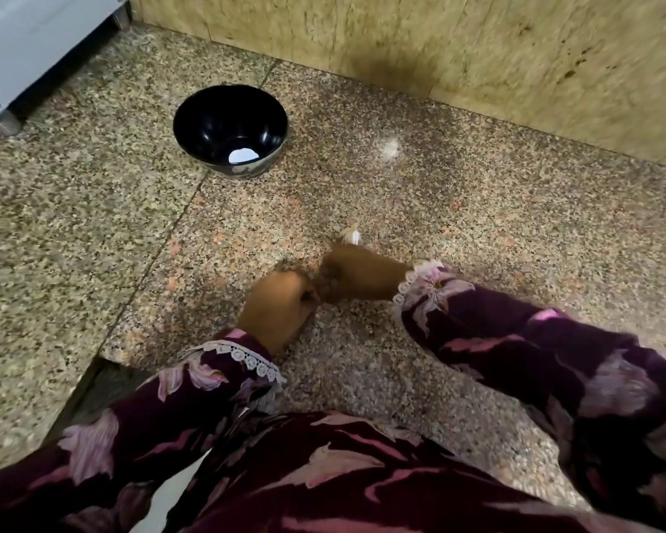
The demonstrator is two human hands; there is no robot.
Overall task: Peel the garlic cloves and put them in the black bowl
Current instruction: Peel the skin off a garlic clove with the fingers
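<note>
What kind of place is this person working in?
Probably a home kitchen counter: a speckled granite surface against a yellowish stone wall, holding a black bowl and a garlic piece.

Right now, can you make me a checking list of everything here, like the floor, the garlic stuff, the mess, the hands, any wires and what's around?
Surface: speckled polished stone counter, with a seam line running across it.
Job's things: round glossy black bowl, upright near the back, a bright white patch at its bottom; glare or garlic, cannot tell. Small white papery garlic piece beyond the right hand's fingers.
Clutter: nothing seen.
Hands: left hand and right hand curled, knuckles meeting; whatever they hold is hidden. Dark purple floral sleeves with white lace cuffs.
Cables: nothing seen.
Surroundings: yellowish stained stone wall behind; white appliance at the far left corner.
</note>
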